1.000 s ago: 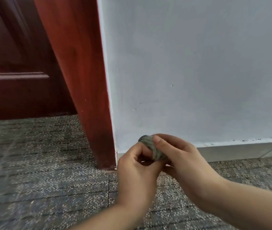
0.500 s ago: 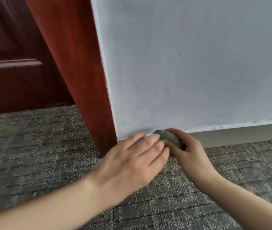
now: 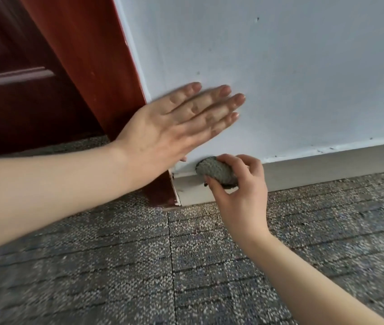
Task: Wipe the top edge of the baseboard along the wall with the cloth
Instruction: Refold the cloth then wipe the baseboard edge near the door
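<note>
A balled-up grey knitted cloth (image 3: 216, 171) is pressed against the top edge of the pale baseboard (image 3: 326, 167), near its left end by the door frame. My right hand (image 3: 240, 191) grips the cloth with curled fingers and thumb. My left hand (image 3: 177, 123) lies flat with straight fingers on the pale blue wall (image 3: 291, 78), above and left of the cloth. The baseboard runs on to the right along the foot of the wall, with dark specks on its top edge further right.
A reddish-brown wooden door frame (image 3: 97, 55) stands left of the wall, with a dark door (image 3: 17, 78) behind it. Grey speckled carpet tiles (image 3: 139, 266) cover the floor below both arms.
My left hand has lifted from beside the cloth and now lies flat on the wall. My right hand keeps the cloth at the baseboard's top edge. The view has moved closer.
</note>
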